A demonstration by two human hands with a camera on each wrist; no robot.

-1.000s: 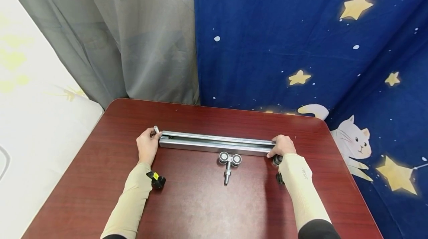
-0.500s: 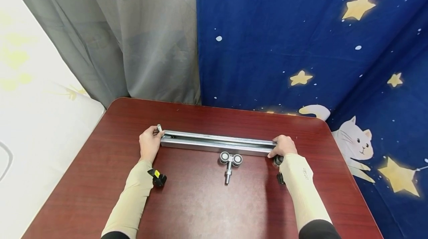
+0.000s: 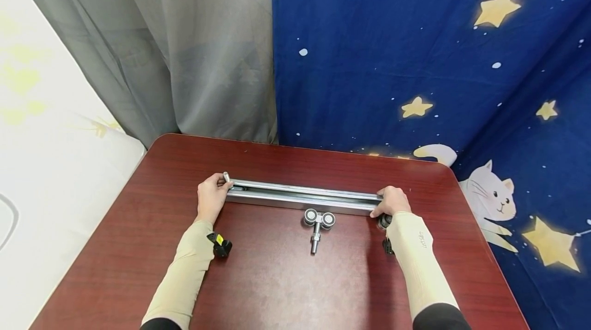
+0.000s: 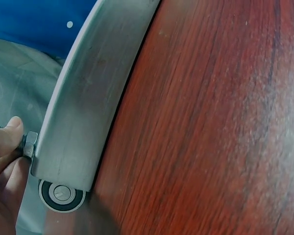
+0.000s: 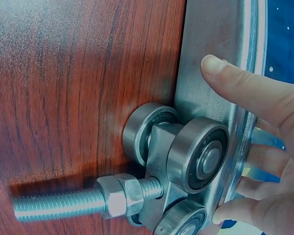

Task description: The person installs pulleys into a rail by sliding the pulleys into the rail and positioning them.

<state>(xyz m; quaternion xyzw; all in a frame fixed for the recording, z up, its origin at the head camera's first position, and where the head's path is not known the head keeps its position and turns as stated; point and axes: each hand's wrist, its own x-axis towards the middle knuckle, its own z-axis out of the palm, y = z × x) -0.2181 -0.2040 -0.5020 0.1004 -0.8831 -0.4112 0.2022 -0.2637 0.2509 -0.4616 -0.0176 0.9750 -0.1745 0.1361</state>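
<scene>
A metal channel rail (image 3: pixel 295 199) lies across the table with its slot facing up. At its left end my left hand (image 3: pixel 211 197) pinches the upright bolt (image 3: pixel 226 177) of a roller trolley. One trolley wheel (image 4: pixel 62 193) sticks out of the rail's end in the left wrist view; the rest of its wheels are hidden inside. My right hand (image 3: pixel 391 200) grips the rail near its right end, thumb on the near side. Close below that hand lies another roller trolley (image 5: pixel 198 154), with its threaded bolt and nuts. A further roller trolley (image 3: pixel 317 219) lies in front of the rail's middle.
The reddish-brown wooden table (image 3: pixel 295 289) carries everything. Behind it hang a grey curtain (image 3: pixel 221 63) and a blue star-patterned curtain (image 3: pixel 351 63). A white padded surface (image 3: pixel 55 166) lies beyond the table's left edge.
My left hand has moved slightly right with the trolley bolt, and the trolley has slid further into the rail's left end. My right hand holds its place on the rail.
</scene>
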